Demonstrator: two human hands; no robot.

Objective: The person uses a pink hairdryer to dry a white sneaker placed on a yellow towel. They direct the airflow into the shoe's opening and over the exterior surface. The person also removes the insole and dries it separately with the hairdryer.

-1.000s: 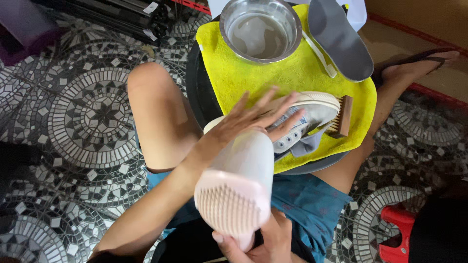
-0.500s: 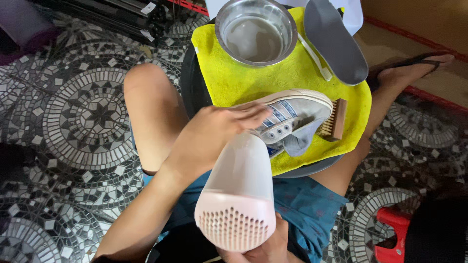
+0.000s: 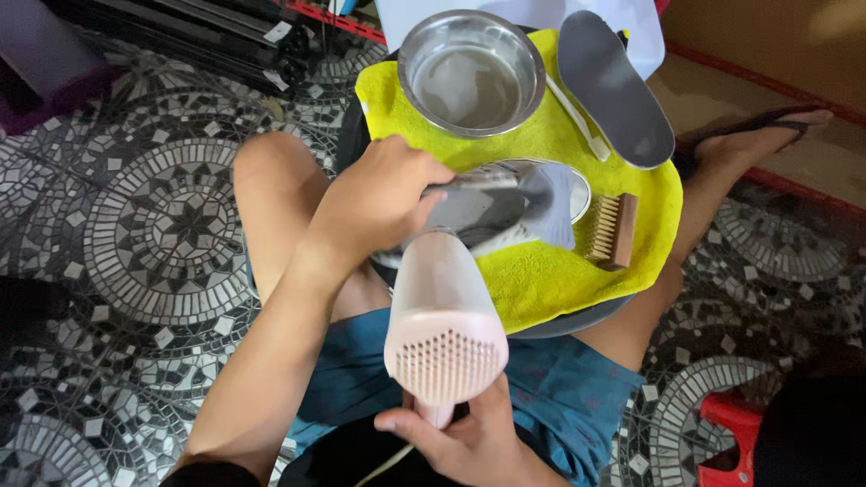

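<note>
Left hand (image 3: pixel 383 198) grips the white canvas sneaker (image 3: pixel 505 203) on the yellow towel (image 3: pixel 541 280); right hand (image 3: pixel 469 442) clasps the pale pink plastic hairdryer (image 3: pixel 442 329), wooden brush (image 3: pixel 613 230) just beside.

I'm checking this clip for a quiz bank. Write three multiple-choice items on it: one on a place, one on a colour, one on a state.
1. Where does the wooden brush lie?
A. inside the steel bowl
B. on the yellow towel, right of the shoe
C. on the tiled floor

2. What colour is the hair dryer?
A. pale pink
B. black
C. green

3. How is the white shoe placed?
A. upright on its sole
B. hanging by its laces
C. tipped on its side, opening towards the dryer

Answers:
1 B, the brush rests on the yellow towel beside the shoe.
2 A, its body and rear grille are pale pink; the right hand holds its handle.
3 C, the left hand holds the shoe tilted, its inside showing.
</note>
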